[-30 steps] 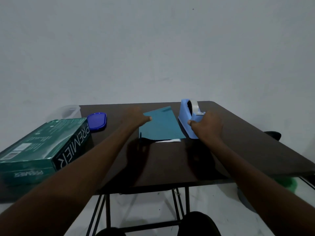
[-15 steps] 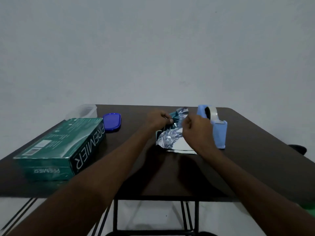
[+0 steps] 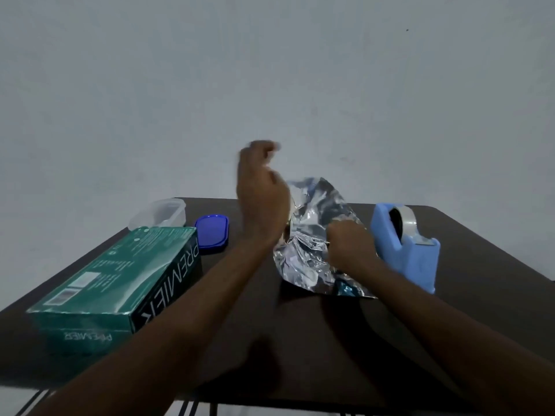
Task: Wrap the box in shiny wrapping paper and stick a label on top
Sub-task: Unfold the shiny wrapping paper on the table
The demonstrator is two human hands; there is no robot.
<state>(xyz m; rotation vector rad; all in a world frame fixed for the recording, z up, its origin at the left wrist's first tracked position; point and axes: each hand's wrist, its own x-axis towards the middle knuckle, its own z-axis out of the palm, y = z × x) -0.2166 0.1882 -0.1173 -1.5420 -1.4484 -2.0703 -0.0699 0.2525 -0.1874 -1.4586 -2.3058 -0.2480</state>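
Since half a second ago the left hand (image 3: 262, 202) has risen well above the table (image 3: 300, 340), and the shiny wrapping paper (image 3: 315, 238) has opened from a small crumpled wad into a taller sheet with its silver side toward the camera. One second ago it lay flat, teal face up, beside the tape dispenser (image 3: 405, 244).

Motion blur smears the raised left hand, so its fingertips near the top are hard to read. They look curled, and the paper's upper left edge disappears behind the wrist, but I cannot tell whether the fingers actually pinch the sheet. The right hand (image 3: 350, 247) is lower, seen from the back; its fingers are bent into the paper's middle and grip it, though the fingertips themselves are hidden by the knuckles and foil. A small patch of teal shows at the sheet's lower right corner, which touches the table just in front of the right wrist.

Left of the arms, the green box (image 3: 111, 271) lies flat near the table's left edge, well apart from both hands, with its "PREMIER" end facing the paper. Behind the box sit a blue lid (image 3: 212, 234) and a clear container (image 3: 159, 214), the container partly hidden by the box. The light blue dispenser stands just beside the right hand. Both forearms are cut off by the bottom edge.
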